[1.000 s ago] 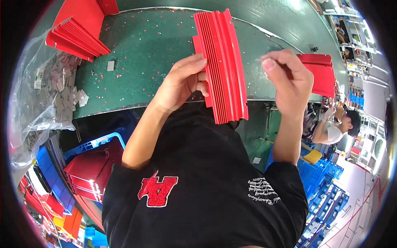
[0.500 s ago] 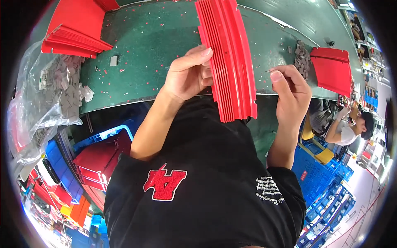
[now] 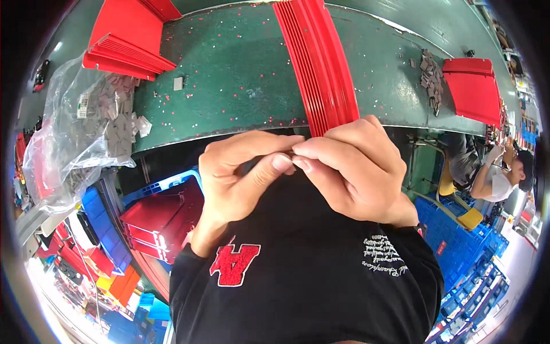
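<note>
My left hand (image 3: pixel 240 172) and my right hand (image 3: pixel 361 172) meet in front of my chest, thumbs and forefingers pinched together at the fingertips. Whatever lies between them is too small and covered to make out. Just beyond the fingers, a long red ribbed plastic panel (image 3: pixel 321 69) rests on the green table (image 3: pixel 229 69), its near end reaching the table edge behind my right hand. Neither hand grips the panel.
Stacked red panels (image 3: pixel 129 34) stand at the far left, beside a clear plastic bag (image 3: pixel 63 137) and many grey flat pieces (image 3: pixel 117 129). More grey pieces (image 3: pixel 431 80) and a red panel (image 3: pixel 472 89) lie right. A co-worker (image 3: pixel 498 178) sits beyond.
My left hand has let go of the red panel, which now lies on the table. Both hands have come together nearer my chest; the right brought a small thin piece leftward.
</note>
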{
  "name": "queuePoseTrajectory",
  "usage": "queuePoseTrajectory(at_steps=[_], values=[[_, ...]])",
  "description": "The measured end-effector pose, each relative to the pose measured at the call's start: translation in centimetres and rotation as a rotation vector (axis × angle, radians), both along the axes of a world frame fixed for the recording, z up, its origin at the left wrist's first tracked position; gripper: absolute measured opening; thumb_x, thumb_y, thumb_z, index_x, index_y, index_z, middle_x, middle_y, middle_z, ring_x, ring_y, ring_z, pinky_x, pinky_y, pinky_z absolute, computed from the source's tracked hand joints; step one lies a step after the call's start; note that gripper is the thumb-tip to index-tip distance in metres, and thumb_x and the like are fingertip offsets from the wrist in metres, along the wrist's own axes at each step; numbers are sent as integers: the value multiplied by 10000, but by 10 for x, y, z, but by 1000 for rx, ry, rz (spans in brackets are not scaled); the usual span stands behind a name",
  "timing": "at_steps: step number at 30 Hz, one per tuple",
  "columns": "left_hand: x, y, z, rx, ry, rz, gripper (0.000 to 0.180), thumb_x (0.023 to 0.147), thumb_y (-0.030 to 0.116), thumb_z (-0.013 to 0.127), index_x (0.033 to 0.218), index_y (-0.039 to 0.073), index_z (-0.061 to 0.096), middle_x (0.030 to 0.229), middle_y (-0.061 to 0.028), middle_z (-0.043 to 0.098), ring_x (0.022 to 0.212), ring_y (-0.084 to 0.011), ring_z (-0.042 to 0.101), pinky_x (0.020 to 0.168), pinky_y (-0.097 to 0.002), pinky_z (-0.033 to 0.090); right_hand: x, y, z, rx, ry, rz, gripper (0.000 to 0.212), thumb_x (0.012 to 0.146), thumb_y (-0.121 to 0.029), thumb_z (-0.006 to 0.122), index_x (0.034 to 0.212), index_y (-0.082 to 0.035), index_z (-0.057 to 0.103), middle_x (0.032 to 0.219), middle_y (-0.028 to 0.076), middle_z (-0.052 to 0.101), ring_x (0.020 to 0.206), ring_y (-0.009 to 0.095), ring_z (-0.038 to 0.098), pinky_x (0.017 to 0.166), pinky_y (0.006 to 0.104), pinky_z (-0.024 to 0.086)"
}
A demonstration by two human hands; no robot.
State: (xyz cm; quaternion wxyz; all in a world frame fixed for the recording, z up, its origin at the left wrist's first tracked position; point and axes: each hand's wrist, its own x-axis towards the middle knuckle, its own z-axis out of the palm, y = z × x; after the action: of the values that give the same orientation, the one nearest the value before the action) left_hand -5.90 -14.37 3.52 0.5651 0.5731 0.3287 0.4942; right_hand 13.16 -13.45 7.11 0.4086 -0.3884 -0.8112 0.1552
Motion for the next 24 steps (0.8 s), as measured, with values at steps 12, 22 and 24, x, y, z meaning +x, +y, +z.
queuePoseTrajectory(at_steps=[12,22,24], values=[[-108,31,-109,114,1257,918,202,877,275,705,850,76,721,725,-96,670,620,-229,633,590,-338,490,45,-23,-76,-231,37,-401,787,632,-310,903,1234,-6,498,1187,155,559,968,269,612,866,384,502],[40,57,-55,1024,1236,397,651,694,248,803,1273,64,569,1202,-97,578,1148,-280,554,959,-479,428,92,46,-80,-524,678,-412,243,920,-92,629,1117,51,626,888,64,688,768,91,614,694,257,494],[71,68,-52,1112,1222,148,565,671,206,792,1186,86,593,1137,-73,597,1099,-280,571,900,-451,470,118,57,-97,-576,719,-352,264,935,-122,620,1124,61,626,902,28,670,813,73,585,721,246,488]])
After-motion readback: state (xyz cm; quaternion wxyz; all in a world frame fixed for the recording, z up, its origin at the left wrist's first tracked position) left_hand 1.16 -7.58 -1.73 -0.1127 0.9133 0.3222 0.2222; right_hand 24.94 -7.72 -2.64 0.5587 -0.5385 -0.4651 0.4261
